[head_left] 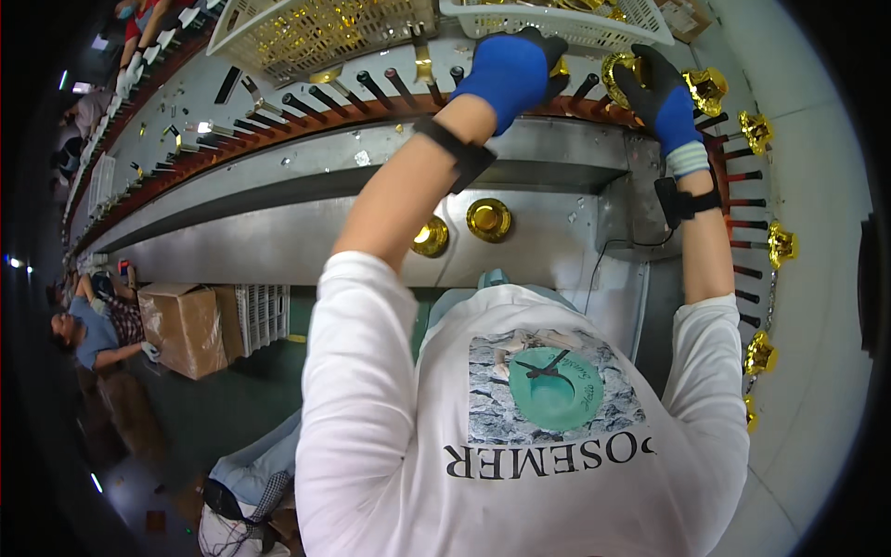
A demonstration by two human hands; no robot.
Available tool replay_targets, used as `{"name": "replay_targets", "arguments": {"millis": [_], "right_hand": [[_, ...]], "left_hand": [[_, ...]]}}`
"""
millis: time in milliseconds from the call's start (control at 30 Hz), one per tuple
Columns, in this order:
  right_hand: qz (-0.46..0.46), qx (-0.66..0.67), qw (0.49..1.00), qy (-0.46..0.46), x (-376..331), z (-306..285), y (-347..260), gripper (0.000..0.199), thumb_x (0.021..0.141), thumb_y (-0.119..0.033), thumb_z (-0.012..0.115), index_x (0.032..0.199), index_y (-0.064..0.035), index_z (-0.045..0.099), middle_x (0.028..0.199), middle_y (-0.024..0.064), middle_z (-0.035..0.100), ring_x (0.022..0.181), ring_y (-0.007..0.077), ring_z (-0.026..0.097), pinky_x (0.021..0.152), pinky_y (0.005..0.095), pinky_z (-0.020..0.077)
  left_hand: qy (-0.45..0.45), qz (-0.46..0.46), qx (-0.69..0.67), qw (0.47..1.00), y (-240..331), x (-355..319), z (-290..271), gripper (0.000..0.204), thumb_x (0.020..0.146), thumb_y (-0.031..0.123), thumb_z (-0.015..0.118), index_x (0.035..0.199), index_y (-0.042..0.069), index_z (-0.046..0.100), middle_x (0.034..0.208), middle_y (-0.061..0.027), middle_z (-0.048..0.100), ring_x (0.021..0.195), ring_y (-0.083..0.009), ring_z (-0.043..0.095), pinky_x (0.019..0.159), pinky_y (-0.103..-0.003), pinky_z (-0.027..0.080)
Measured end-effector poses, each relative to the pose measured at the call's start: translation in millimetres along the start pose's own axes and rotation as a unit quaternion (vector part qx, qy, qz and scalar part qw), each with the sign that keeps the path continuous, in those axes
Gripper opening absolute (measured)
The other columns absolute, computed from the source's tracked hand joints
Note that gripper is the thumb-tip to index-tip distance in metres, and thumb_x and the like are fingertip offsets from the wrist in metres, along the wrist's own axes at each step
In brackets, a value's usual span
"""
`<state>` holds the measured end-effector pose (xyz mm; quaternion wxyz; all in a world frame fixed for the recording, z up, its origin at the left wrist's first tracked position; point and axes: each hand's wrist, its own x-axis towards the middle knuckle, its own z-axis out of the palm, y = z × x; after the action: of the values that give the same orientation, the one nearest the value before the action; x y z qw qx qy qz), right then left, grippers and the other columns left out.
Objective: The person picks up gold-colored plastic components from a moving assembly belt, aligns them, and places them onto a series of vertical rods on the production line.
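Note:
Both my hands wear blue gloves with dark fingers and reach to the far side of the bench. My left hand (513, 76) is closed just in front of the white baskets, with a bit of a shiny gold piece (560, 67) showing at its fingertips; the rest of that piece is hidden. Farther right, my right hand (661, 96) has its fingers closed on the edge of a round gold cup-like piece (620, 78), above the row of dark pegs (585, 88). Two round gold pieces (489, 220) (430, 238) lie on the metal ledge nearer me.
White plastic baskets (225, 39) (557, 32) hold gold parts at the back. A curved line of dark pegs (747, 201) runs along a belt, several gold pieces (782, 244) hanging at right. Cardboard box (186, 330) and co-workers (97, 325) are at left.

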<state>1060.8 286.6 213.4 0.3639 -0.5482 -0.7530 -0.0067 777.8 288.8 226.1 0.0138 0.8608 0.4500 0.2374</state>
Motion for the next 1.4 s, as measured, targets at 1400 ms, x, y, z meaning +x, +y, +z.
{"name": "replay_targets", "arguments": {"millis": [1400], "right_hand": [[0.017,0.002,0.999,0.028,20.7,-13.5,73.2,0.068,0.09,-0.044,0.082,0.142,-0.0031,0.065,0.129,0.0251,0.072,0.113,0.0393,0.073,0.099,0.0462,0.0584]], "left_hand": [[0.102,0.001,-0.056,0.993,19.6,46.9,-3.3,0.07,0.087,0.049,0.082,0.141,0.009,0.062,0.125,-0.0242,0.072,0.1,-0.0436,0.074,0.084,-0.053,0.06]]}}
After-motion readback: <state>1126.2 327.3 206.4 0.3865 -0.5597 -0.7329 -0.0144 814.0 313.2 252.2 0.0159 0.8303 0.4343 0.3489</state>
